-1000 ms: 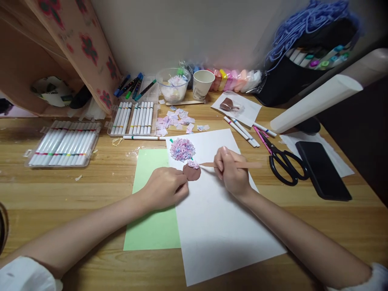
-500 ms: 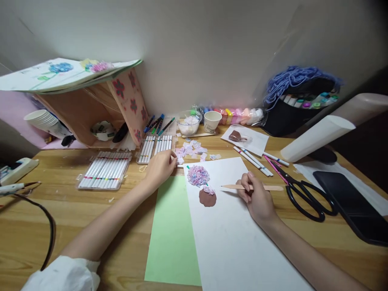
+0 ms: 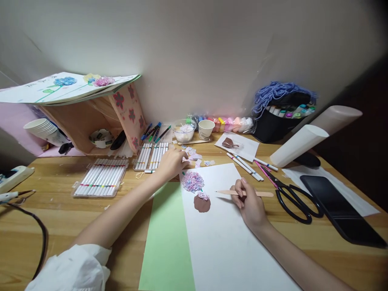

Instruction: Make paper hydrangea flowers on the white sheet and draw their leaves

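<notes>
My right hand (image 3: 250,204) grips a pointed wooden stick (image 3: 264,194), its tip just above the white sheet (image 3: 226,238). On that sheet sit a round cluster of crumpled pink and lilac paper (image 3: 193,182) and, below it, a flat brown clay disc (image 3: 202,204) with a few scraps stuck on its top edge. Beyond the sheet, my left hand (image 3: 172,162) reaches in among loose lilac paper scraps (image 3: 194,156). Its fingers are bent and drawn together; whatever lies between the fingertips is hidden.
Marker sets (image 3: 101,178) lie left of a green sheet (image 3: 166,242). Behind are a glass bowl (image 3: 183,134), a paper cup (image 3: 206,129) and bagged clay (image 3: 228,142). Scissors (image 3: 292,198) and a phone (image 3: 341,210) lie at right. A decorated box (image 3: 129,117) stands back left.
My left hand has shifted right, from beside the markers onto the paper scraps. My right hand keeps the stick over the sheet in about the same spot. The camera view has tilted slightly.
</notes>
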{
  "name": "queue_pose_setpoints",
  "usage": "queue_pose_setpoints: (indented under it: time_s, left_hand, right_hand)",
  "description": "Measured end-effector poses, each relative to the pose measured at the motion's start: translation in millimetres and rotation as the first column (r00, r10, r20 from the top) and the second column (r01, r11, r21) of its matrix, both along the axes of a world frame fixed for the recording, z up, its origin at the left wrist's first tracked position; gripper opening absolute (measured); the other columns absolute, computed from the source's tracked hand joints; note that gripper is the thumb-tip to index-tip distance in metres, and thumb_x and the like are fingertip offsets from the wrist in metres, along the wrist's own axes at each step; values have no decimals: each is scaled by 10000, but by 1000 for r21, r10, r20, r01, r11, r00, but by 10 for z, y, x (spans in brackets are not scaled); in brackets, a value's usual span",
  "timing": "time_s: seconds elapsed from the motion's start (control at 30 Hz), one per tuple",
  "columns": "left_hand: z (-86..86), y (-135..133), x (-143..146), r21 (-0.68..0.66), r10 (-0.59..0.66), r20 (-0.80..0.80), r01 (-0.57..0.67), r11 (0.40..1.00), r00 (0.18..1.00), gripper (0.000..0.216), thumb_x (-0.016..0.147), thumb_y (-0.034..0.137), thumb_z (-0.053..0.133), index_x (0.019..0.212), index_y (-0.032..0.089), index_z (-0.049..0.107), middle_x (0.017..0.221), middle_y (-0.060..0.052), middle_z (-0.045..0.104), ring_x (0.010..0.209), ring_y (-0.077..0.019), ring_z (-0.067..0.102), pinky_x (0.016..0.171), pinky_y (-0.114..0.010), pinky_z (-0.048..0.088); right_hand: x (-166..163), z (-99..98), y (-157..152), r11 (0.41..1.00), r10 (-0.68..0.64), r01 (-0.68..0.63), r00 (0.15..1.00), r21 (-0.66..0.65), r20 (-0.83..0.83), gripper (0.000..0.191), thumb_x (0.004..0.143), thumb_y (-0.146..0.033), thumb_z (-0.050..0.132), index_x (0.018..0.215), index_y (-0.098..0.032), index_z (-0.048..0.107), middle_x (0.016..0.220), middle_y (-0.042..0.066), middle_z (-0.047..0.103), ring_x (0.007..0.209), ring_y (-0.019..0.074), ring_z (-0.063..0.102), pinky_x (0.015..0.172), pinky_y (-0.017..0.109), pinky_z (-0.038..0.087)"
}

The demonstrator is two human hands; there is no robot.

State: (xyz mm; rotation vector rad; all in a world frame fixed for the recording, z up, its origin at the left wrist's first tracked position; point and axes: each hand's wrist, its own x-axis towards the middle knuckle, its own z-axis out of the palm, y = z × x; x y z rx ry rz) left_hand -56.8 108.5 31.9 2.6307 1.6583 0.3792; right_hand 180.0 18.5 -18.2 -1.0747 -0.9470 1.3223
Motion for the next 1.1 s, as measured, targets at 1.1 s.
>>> queue_pose_setpoints:
  time_s: [1.1]
  left_hand:
    - [-237, -1017, 88, -488, 302, 757, 194, 851, 580, 110, 809, 237, 632, 883, 164, 666, 825, -20, 706, 763, -133, 650, 711, -233, 498]
  right_hand:
    - [-126, 109, -188, 986, 129, -137, 989, 99, 77, 466, 938, -437, 413, 537, -202, 426, 444, -50, 348, 406, 92, 332, 442, 276, 216]
